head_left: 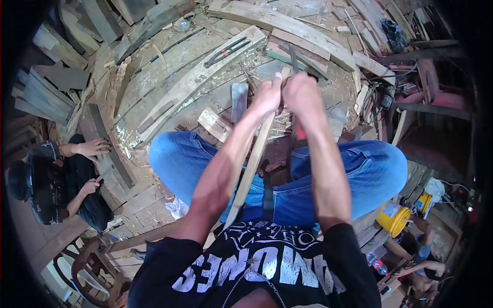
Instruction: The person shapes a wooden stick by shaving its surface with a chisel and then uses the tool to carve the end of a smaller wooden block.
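A long, narrow wooden strip (pixel 255 159) runs from my lap up between my forearms to its far end beyond my hands. My left hand (pixel 268 96) is closed around the strip near that far end. Close beside it on the right, my right hand (pixel 303 95) is closed on a dark, flat tool (pixel 293 57), whose blade sticks out past my fingers. A red part (pixel 300 132) shows under my right wrist. The spot between the two hands is partly hidden by my fingers.
Pincers (pixel 226 51) lie on a long board (pixel 205 77) ahead. Curved timber (pixel 287 25) and shavings lie beyond. A co-worker (pixel 46 179) sits at the left beside a plank (pixel 110 154). Yellow buckets (pixel 393 219) and other people (pixel 423 256) are at the lower right.
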Tool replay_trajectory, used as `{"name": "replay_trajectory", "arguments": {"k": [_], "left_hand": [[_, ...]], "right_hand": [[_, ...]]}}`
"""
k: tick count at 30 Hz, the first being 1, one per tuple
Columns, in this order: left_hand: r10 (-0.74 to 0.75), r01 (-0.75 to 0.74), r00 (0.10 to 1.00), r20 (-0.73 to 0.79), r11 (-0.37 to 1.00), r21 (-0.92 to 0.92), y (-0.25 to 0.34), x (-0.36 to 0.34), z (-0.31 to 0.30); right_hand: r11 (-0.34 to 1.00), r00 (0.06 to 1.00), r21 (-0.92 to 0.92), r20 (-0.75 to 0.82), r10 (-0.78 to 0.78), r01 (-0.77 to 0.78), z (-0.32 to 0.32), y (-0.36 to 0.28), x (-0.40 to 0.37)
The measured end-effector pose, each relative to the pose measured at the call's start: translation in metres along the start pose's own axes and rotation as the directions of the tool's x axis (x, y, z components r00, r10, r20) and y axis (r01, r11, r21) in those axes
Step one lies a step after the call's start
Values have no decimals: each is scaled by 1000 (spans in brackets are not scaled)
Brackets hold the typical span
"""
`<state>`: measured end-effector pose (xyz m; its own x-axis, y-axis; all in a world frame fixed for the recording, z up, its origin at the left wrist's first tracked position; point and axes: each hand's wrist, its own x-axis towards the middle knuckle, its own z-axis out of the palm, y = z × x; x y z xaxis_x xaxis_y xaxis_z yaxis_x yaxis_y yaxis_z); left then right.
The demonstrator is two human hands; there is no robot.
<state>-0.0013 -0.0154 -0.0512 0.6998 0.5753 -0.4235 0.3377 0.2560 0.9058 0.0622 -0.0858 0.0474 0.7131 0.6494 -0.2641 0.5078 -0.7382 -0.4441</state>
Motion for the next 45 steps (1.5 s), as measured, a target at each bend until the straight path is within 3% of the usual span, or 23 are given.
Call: {"name": "replay_trajectory", "arguments": {"k": [1, 2, 9, 12, 13, 14, 19, 23, 25, 28, 37, 45], "left_hand": [[-54, 62, 996, 75, 991, -121, 2, -3, 0], [-99, 113, 992, 83, 976, -186, 4, -3, -6], [-151, 256, 953, 264, 867, -428, 28, -14, -25], [-120, 281, 938, 325, 812, -511, 28, -10, -28], [-119, 278, 940, 320, 811, -515, 29, -11, -28], [-132, 280, 943, 306, 813, -511, 32, -12, -27], [-162, 244, 962, 218, 868, -432, 34, -11, -21], [-141, 173, 983, 115, 922, -347, 34, -13, -16], [-98, 139, 986, 135, 929, -343, 29, -9, -17], [-108, 133, 989, 97, 941, -312, 25, -6, -15], [-135, 152, 987, 85, 958, -243, 19, -1, -12], [-78, 79, 997, 15, 970, -230, 6, 10, -13]], "right_hand": [[1000, 997, 28, 74, -7, 5, -8, 0, 6], [986, 987, -98, -74, -142, 135, -3, 6, -1], [998, 991, 38, -117, 60, -56, -9, 2, -45], [997, 992, 79, -126, -17, 27, -4, 8, -56], [993, 992, 102, -115, -50, 62, -3, 8, -58], [989, 1000, 149, -25, 10, -6, -3, 7, -60], [973, 999, 232, -38, -14, 22, 7, 4, -65], [992, 996, 111, -60, -61, 67, 6, -4, -66], [999, 999, 51, 47, -17, 15, 4, -6, -65], [996, 996, 86, 82, -32, 25, -1, -10, -70], [997, 998, 76, 55, -35, 31, 7, -5, -72], [994, 999, 106, 42, 12, -16, 31, -11, -64]]}}
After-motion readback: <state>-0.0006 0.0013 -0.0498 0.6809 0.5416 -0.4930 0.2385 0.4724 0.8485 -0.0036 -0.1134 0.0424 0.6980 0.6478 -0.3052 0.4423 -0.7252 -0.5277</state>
